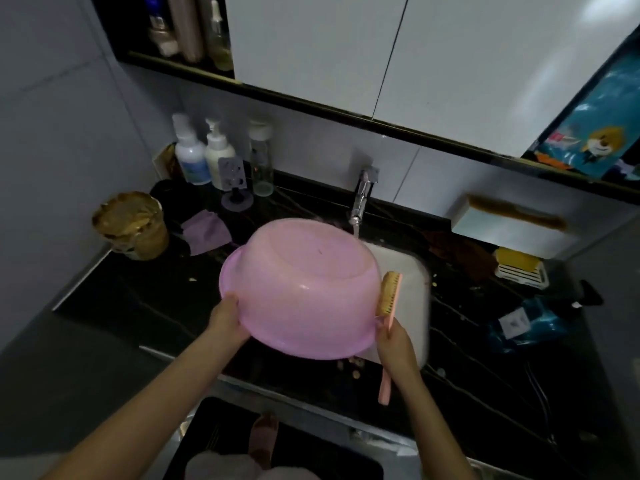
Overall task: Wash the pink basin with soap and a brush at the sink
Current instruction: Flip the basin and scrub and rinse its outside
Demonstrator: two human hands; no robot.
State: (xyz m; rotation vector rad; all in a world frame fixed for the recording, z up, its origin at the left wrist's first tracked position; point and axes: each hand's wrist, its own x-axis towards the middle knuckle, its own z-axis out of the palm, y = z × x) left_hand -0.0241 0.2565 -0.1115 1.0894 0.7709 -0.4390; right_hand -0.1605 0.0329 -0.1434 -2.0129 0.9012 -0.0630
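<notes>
The pink basin (304, 285) is held upside down and tilted over the white sink (412, 292), its underside facing me. My left hand (227, 318) grips its rim at the lower left. My right hand (394, 342) grips the pink handle of a brush (389, 296), whose tan bristles lie against the basin's right side. Water runs from the chrome tap (362, 199) just behind the basin. A yellow bar of soap (517, 261) sits in a white dish at the right.
Bottles (204, 157) and a clear jar stand at the back left of the dark counter (138, 289). A brown lidded tub (133, 225) and a purple cloth (206, 232) lie left. A white wall box (512, 223) and blue bag (523, 323) are right.
</notes>
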